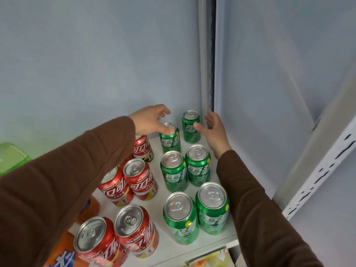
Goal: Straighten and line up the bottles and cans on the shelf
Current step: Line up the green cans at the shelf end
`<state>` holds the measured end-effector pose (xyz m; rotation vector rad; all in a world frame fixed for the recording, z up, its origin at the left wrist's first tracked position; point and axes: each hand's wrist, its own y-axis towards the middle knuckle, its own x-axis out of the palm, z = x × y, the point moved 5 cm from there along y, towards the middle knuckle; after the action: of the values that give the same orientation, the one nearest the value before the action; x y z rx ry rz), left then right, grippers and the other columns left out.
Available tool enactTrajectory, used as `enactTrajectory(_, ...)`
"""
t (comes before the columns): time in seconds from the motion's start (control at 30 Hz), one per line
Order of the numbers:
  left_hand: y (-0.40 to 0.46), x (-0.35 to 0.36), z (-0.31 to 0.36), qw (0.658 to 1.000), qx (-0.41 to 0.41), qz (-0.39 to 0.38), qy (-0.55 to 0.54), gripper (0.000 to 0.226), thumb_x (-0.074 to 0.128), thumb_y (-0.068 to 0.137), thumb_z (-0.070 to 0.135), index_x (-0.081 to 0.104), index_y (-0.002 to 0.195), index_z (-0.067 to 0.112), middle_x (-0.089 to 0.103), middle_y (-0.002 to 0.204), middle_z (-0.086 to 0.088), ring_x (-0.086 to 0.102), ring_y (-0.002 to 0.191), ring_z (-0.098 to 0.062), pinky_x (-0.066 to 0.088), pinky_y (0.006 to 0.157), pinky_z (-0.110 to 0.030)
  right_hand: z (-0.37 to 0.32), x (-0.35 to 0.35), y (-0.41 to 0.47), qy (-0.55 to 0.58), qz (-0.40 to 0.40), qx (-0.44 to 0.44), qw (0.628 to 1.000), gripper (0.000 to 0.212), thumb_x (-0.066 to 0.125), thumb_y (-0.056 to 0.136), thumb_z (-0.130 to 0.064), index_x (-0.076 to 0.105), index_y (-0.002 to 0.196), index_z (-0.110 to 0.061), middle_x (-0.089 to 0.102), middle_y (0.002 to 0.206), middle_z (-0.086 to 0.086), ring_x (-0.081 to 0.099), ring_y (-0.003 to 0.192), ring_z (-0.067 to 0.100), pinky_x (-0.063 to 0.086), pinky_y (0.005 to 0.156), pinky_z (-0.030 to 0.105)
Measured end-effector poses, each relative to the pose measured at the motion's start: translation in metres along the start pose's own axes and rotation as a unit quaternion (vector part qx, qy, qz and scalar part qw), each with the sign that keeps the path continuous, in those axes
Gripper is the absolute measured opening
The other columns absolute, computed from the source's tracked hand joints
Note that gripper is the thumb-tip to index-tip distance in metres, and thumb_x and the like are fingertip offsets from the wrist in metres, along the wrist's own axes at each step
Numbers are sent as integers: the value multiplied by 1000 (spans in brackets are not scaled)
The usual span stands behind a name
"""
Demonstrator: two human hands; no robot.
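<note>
Green aluminium drink cans stand upright in two columns of three on the right part of a white shelf board (pixel 194 247), against a pale blue-grey back wall (pixel 96 64). The rear-right green can (pixel 191 126) sits in the corner beside the grey side panel (pixel 269 93); the rear-left green can (pixel 170 138) stands just beside it, slightly nearer the viewer. The left hand (pixel 149 120), in a brown sleeve (pixel 67 180), reaches over the rear-left can with fingers spread apart and the thumb tip resting at the can's top rim; nothing is clasped. The right hand (pixel 214 130), also brown-sleeved, is held open, thumb near the side of the rear-right can and fingers toward the side panel; whether it touches the can cannot be told. Red aluminium cola cans (pixel 139 180) stand upright in a looser group to the left, partly hidden under the left arm. An orange bottle (pixel 65 253) shows at the lower left edge, and a translucent green cap-like object (pixel 11 157) at the far left.
</note>
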<state>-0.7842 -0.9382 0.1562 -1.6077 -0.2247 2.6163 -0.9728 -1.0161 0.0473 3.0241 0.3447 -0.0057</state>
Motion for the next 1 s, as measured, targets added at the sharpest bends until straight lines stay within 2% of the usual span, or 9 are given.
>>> enactTrajectory(0.17, 22, 17, -19, 999, -25, -29, 20, 80, 83, 73, 48, 46, 140, 24, 56, 136, 1, 56, 120, -20, 43, 109, -43, 29, 17, 25, -32, -72, 19, 997, 95, 85, 77, -22, 29, 154, -22, 44, 152, 3, 41, 141, 19, 38, 113, 38)
enactTrajectory(0.27, 30, 27, -24, 999, -16, -33, 12, 60, 84, 73, 44, 57, 121, 21, 68, 116, 1, 64, 105, -20, 50, 99, -44, 33, 22, 30, -28, -85, 19, 996, 81, 84, 78, -15, 41, 147, -17, 59, 125, -8, 55, 124, 17, 48, 90, 19)
enactTrajectory(0.33, 33, 30, -27, 999, -13, -38, -18, 54, 86, 70, 43, 58, 111, 19, 71, 107, -1, 66, 101, -22, 50, 98, -47, 35, 25, 32, -21, -90, 21, 996, 77, 83, 79, -14, 44, 145, -16, 61, 125, -5, 58, 117, 15, 46, 81, 14)
enactTrajectory(0.47, 36, 22, -35, 995, -16, -43, -93, 68, 83, 51, 58, 64, 103, 19, 74, 108, -2, 68, 104, -24, 49, 102, -49, 37, 26, 36, 6, -100, 32, 994, 79, 86, 75, -21, 46, 143, -18, 62, 134, 3, 60, 118, 16, 50, 90, 24)
enactTrajectory(0.53, 38, 13, -39, 989, -30, -49, -138, 62, 84, 63, 52, 66, 111, 17, 72, 115, -7, 66, 110, -26, 49, 105, -47, 33, 24, 36, 21, -98, 39, 994, 87, 90, 65, -38, 50, 140, -22, 64, 132, 0, 63, 117, 15, 53, 97, 34)
enactTrajectory(0.6, 40, 5, -43, 978, -44, -58, -195, 50, 79, 79, 40, 65, 119, 14, 70, 119, -10, 66, 113, -26, 50, 105, -42, 25, 22, 35, 38, -99, 44, 993, 80, 89, 61, -49, 56, 132, -29, 67, 127, -3, 66, 113, 14, 54, 99, 39)
enactTrajectory(0.7, 39, -1, -42, 965, -45, -67, -248, 52, 71, 80, 44, 67, 121, 13, 72, 119, -10, 67, 114, -26, 51, 103, -37, 10, 21, 31, 70, -114, 48, 990, 53, 84, 74, -43, 60, 120, -34, 71, 121, -3, 69, 108, 14, 55, 95, 37)
enactTrajectory(0.83, 41, 3, -39, 959, -56, -79, -266, 41, 60, 92, 41, 66, 123, 14, 70, 120, -12, 66, 109, -26, 54, 94, -33, -7, 21, 25, 72, -124, 60, 988, 52, 80, 78, -43, 62, 123, -24, 75, 112, 0, 73, 100, 16, 57, 84, 34)
enactTrajectory(1.0, 41, 2, -36, 963, -57, -87, -250, 44, 61, 91, 43, 66, 122, 14, 70, 119, -11, 67, 106, -24, 54, 87, -29, -14, 19, 19, 53, -131, 63, 988, 49, 79, 79, -44, 63, 121, -23, 76, 107, -1, 74, 95, 14, 57, 78, 29)
